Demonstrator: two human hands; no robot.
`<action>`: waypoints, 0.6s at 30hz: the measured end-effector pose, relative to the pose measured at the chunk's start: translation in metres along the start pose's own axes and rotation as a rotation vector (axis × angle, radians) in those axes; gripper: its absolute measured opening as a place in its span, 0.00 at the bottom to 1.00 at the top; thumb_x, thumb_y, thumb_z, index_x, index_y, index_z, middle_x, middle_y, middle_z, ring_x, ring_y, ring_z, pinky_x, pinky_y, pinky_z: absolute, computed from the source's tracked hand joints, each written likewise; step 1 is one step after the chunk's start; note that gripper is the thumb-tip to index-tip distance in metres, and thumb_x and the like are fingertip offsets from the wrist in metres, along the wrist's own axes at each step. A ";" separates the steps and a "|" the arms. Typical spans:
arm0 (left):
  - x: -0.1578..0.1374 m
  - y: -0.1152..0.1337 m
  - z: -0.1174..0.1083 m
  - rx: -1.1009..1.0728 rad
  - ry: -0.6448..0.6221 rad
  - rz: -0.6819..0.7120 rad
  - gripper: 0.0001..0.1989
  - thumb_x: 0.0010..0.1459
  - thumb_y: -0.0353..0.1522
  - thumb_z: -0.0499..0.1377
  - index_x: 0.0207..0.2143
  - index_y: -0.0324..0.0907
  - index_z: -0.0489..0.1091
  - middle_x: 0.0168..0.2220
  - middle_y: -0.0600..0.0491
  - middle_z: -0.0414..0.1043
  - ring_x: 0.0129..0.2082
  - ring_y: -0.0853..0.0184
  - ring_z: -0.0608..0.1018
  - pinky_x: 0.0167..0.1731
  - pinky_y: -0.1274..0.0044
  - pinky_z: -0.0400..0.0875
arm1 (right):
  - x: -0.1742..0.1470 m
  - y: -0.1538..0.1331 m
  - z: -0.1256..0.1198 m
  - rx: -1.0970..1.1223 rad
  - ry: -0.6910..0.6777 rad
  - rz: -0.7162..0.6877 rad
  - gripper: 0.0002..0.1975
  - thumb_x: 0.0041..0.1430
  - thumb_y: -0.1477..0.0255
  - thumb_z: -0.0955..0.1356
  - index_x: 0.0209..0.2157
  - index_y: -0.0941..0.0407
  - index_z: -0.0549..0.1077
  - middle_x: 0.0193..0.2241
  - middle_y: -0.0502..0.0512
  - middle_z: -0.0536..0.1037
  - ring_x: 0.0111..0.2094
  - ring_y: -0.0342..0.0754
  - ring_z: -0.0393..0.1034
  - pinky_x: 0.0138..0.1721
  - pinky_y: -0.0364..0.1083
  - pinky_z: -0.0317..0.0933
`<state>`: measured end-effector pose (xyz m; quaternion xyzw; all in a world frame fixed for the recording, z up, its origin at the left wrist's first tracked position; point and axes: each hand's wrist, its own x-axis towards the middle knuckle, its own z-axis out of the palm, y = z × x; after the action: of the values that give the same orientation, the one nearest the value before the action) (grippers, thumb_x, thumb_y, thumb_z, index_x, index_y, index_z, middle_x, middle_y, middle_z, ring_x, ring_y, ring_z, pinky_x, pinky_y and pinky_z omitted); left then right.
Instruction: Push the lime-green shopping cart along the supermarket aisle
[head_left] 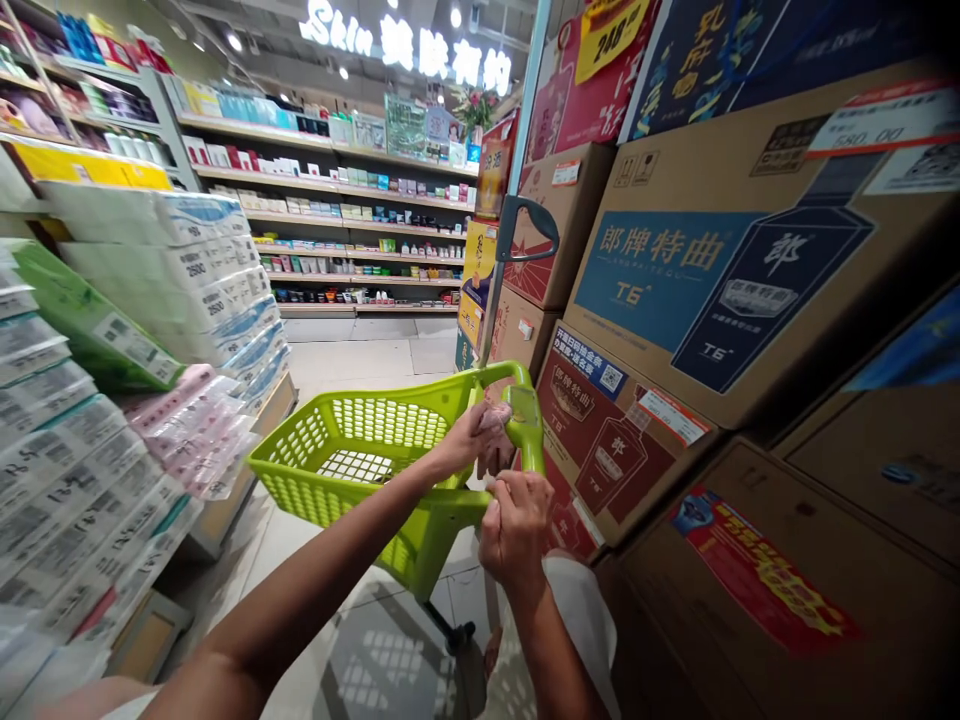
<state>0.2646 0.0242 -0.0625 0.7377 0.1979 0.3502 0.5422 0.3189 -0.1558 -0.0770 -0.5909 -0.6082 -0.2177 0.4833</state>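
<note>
Cart of bright lime-green moulded plastic (439, 535) stands in a shop aisle just ahead of me, its basket tapering away to the left. Basket walls and floor are pierced with rows of openings, and I see bare lattice inside. Most of its underside is hidden from my camera by the basket and arms; I make out one dark leg with a small black wheel (459, 636).

My right hand (517, 520) is closed around the near end of the thick, rounded green plastic handle (532, 430), its fingertips out of sight. My left hand (484, 435), reaching across the basket, has its fingers curled around a small, crumpled, pale-pink piece of soft material (496, 416) beside the handle; cloth or tissue, I cannot tell. The hand itself hides part of that piece.

To the left, tall stacks of white plastic-wrapped packs (67, 470) blur and run out of frame. To the right, brown printed cardboard cartons (645, 250) rise past the upper edge, the lowest sinking into shadow. Small goods on the far shelves (337, 220) are too tiny to identify.
</note>
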 end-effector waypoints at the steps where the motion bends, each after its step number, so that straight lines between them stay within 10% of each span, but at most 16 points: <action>1: -0.009 0.006 -0.001 0.090 0.002 0.019 0.15 0.61 0.43 0.63 0.45 0.45 0.71 0.37 0.52 0.73 0.40 0.64 0.75 0.43 0.73 0.73 | -0.004 0.001 0.002 0.046 0.031 0.009 0.12 0.62 0.76 0.58 0.41 0.54 0.70 0.43 0.59 0.72 0.47 0.56 0.63 0.53 0.59 0.57; 5: -0.041 0.035 -0.002 0.330 -0.148 0.085 0.14 0.64 0.41 0.60 0.46 0.42 0.71 0.41 0.49 0.74 0.42 0.63 0.75 0.47 0.70 0.72 | -0.017 0.006 0.008 0.278 0.214 0.066 0.21 0.63 0.72 0.58 0.58 0.53 0.63 0.57 0.64 0.63 0.59 0.59 0.60 0.57 0.63 0.60; 9: -0.060 0.056 0.001 0.323 -0.362 0.135 0.18 0.65 0.44 0.59 0.50 0.42 0.72 0.47 0.48 0.77 0.47 0.61 0.77 0.52 0.70 0.70 | -0.021 0.010 0.008 0.520 0.404 0.199 0.19 0.63 0.71 0.57 0.56 0.50 0.58 0.62 0.62 0.58 0.63 0.57 0.59 0.61 0.66 0.60; 18: -0.091 0.080 0.003 0.272 -0.411 0.254 0.21 0.63 0.48 0.61 0.43 0.39 0.72 0.36 0.51 0.76 0.34 0.66 0.77 0.38 0.75 0.72 | -0.026 0.015 -0.014 0.546 0.520 0.266 0.15 0.63 0.69 0.57 0.52 0.49 0.59 0.59 0.60 0.63 0.63 0.56 0.61 0.59 0.65 0.63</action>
<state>0.1986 -0.0653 -0.0154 0.8782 0.0348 0.2284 0.4187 0.3329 -0.1777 -0.0973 -0.4395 -0.4193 -0.1255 0.7844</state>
